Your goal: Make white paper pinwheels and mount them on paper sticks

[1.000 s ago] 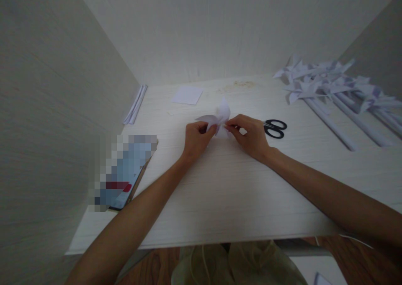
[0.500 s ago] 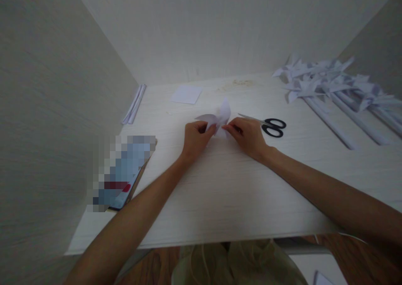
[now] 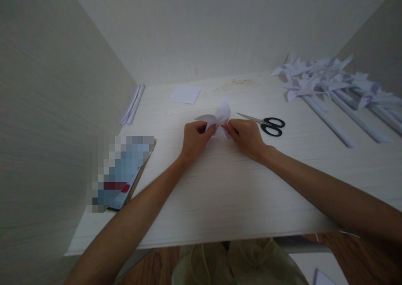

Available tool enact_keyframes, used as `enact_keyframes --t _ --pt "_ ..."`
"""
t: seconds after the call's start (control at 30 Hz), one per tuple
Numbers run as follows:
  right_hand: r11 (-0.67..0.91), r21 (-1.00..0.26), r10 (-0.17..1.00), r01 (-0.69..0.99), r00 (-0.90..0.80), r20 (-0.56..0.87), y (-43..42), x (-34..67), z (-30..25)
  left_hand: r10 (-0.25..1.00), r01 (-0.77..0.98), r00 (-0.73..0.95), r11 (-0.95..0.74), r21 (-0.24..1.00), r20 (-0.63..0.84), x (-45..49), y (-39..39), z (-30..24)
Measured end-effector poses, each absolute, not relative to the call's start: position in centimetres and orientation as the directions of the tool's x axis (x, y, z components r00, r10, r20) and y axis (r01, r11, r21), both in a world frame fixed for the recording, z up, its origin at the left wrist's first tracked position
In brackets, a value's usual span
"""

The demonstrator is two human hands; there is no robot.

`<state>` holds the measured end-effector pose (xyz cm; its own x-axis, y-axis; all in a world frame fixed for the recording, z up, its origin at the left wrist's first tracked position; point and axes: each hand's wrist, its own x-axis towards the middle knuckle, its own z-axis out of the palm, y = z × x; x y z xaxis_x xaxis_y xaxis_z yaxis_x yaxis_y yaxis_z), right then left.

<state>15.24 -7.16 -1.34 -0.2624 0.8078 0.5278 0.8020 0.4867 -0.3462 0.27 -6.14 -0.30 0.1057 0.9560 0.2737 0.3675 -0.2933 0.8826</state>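
Note:
A small white folded paper piece (image 3: 218,115) with curled flaps sits just above the white desk (image 3: 226,193), near its middle. My left hand (image 3: 195,139) pinches its left side with the fingers curled. My right hand (image 3: 246,136) pinches its right side, thumb and forefinger pressed together at the paper's centre. Both forearms reach in from the near edge.
Black-handled scissors (image 3: 266,124) lie just right of my right hand. Several finished paper pinwheels on rolled sticks (image 3: 333,88) are piled at the right. A white paper square (image 3: 186,94) lies farther back, rolled paper strips (image 3: 133,105) by the left wall, and a phone (image 3: 124,174) at the left.
My right hand has shifted slightly left, uncovering the scissors' blades. Both hands keep their pinch on the folded paper.

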Motion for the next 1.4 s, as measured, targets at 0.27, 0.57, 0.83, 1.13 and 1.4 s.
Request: enact_keyframes --t 0.27,0.57,0.83,1.13,1.4 --pt "0.574 -0.354 0.756 0.738 -0.313 0.574 -7.18 15.17 -1.40 0.956 0.362 0.078 -0.291 0.886 0.282 0.30 -6.12 -0.32" --pt "0.549 -0.408 0.775 0.730 -0.262 0.575 -6.97 15.42 -1.67 0.957 0.383 0.093 -0.289 0.877 0.275 0.23 -5.94 -0.59" --pt "0.533 -0.441 0.781 0.722 -0.219 0.585 -6.72 15.51 -1.64 0.966 0.351 0.080 -0.257 0.900 0.244 0.26 -6.16 -0.29" --pt "0.489 -0.571 0.816 0.659 -0.115 0.567 -6.65 15.53 -1.37 0.974 0.327 0.039 -0.225 0.918 0.225 0.22 -6.18 -0.30" --pt "0.552 -0.570 0.780 0.608 -0.137 0.610 -6.89 15.60 -1.38 0.969 0.340 0.075 -0.246 0.908 0.235 0.15 -6.11 -0.41"
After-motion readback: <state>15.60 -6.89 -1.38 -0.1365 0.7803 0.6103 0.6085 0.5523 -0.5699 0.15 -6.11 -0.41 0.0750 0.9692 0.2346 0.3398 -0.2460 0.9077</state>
